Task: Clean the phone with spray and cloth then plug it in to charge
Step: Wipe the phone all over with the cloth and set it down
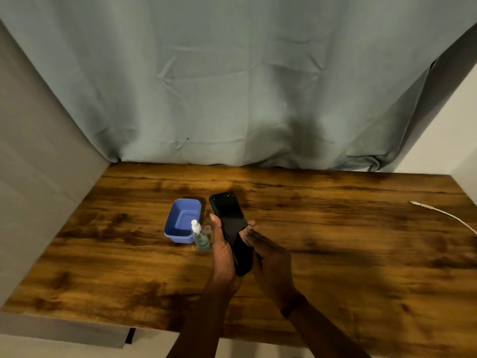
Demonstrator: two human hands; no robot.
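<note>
Currently, the phone [229, 220] is off the tabletop [335, 254], held above its near middle with the dark screen facing up and the top end tilted away from the person. The left hand [223, 250] cradles it from beneath. The thumb lies along the left edge and fingertips wrap over the right edge, so this grip is clamped on the phone.

The right hand [269, 257] reaches in from the right, back of the hand toward the camera, its fingers [248, 237] laid on the lower half of the screen. Whether the right grip pinches the phone or merely rests on it cannot be told, as its palm side is hidden.

1 spray bottle [200, 237] stands upright just left of the left hand, with a white nozzle and some blue-green liquid in the base. 1 blue tub [172, 223] sits just behind the bottle, left of the phone. A white charging cable [444, 214] lies well apart at the right side of the tabletop, plug end pointing left. A grey-green curtain [232, 86] hangs behind.
</note>
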